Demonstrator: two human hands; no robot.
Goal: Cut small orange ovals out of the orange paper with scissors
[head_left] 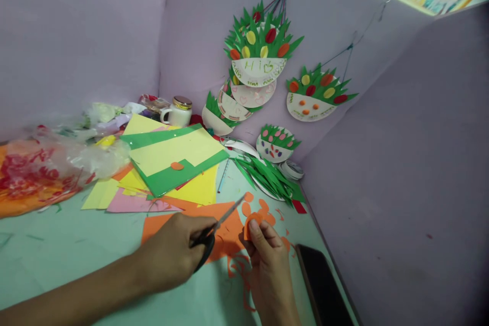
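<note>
Black-handled scissors (208, 244) are gripped in my left hand (173, 252), blades pointing up and to the right. The blades look nearly closed, their tip close to the orange ovals. My right hand (267, 260) pinches a small piece of orange paper (252, 225) between thumb and fingers, just right of the blades. Behind it lie several cut orange paper ovals (263, 206). Beneath the scissors is a larger orange sheet (229, 229), and thin orange offcuts (239, 267) curl on the table below it.
Coloured sheets (164, 153) are stacked at left centre beside a plastic bag (49, 168). Green paper strips (267, 173) rest on a plate at the back. A dark phone (323, 282) lies at right. A lidded mug (178, 112) and decorated paper plates (260, 69) are by the wall.
</note>
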